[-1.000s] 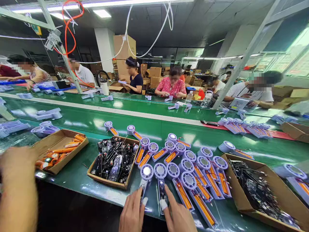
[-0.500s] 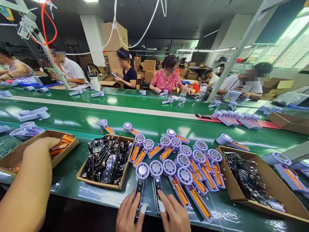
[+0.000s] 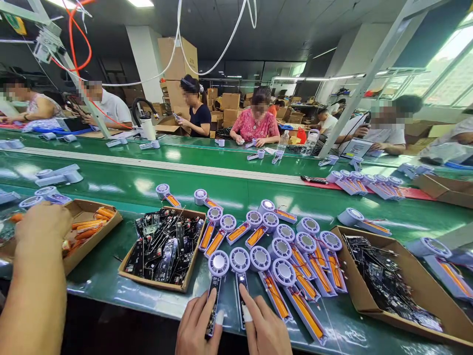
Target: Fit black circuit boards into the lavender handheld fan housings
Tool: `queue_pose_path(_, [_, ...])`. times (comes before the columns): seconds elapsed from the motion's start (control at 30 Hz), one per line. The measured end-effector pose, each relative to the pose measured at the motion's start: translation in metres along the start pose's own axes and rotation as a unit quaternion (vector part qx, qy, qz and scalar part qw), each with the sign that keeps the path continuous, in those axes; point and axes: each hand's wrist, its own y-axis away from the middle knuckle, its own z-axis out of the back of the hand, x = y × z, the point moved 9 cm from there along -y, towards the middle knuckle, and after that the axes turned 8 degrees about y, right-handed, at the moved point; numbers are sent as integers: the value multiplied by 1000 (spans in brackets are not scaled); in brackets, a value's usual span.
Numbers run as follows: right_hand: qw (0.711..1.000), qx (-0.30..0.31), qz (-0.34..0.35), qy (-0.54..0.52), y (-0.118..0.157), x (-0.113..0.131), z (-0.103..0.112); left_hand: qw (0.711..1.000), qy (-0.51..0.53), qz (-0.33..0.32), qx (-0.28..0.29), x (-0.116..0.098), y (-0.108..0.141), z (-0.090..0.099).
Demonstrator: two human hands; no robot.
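Two small purple handheld fans lie side by side at the table's near edge, round heads pointing away from me. My left hand (image 3: 196, 323) grips the handle of the left fan (image 3: 218, 263), with fingers and thumb along its black circuit board (image 3: 213, 308). On the right fan (image 3: 239, 259), my right hand (image 3: 265, 323) holds the handle and its index finger presses on the circuit board (image 3: 242, 296). Both thumbs wear white coverings. Just right of them lie several open-handled fans (image 3: 283, 272) with orange battery cells showing.
Cardboard boxes of circuit boards stand left (image 3: 127, 268) and right (image 3: 364, 308). A co-worker's arm (image 3: 40, 276) reaches over a box of orange cells (image 3: 111, 227) at far left. Beyond runs a green conveyor belt (image 3: 221, 170), with several people seated across it.
The co-worker's hand has moved left from the orange cells, an orange item now showing beside it. My right index finger has slid slightly up the board. My left hand keeps its grip.
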Motion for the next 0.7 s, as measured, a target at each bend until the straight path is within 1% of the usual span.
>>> queue_pose_path(0.1, [1000, 5, -10, 9, 0, -1, -2, 999, -33, -11, -5, -4, -5, 3])
queue_pose_path(0.17, [1000, -1, -13, 7, -1, -1, -1, 999, -48, -18, 6, -5, -7, 4])
queue_pose_path(0.33, [999, -27, -17, -5, -3, 3, 6, 997, -44, -52, 45, -6, -10, 2])
queue_pose_path(0.47, [999, -44, -29, 1, -3, 2, 6, 994, -42, -84, 57, -5, -8, -1])
queue_pose_path(0.53, [998, -53, -31, 3, -3, 2, 5, 993, -40, -90, 60, -3, -5, -5])
queue_pose_path(0.6, [998, -63, -31, 3, -2, 2, 5, 994, -37, -88, 53, 1, -2, -8])
queue_pose_path(0.7, [997, -67, -24, 5, -3, 2, 4, 997, -24, -74, 21, 5, 1, -10])
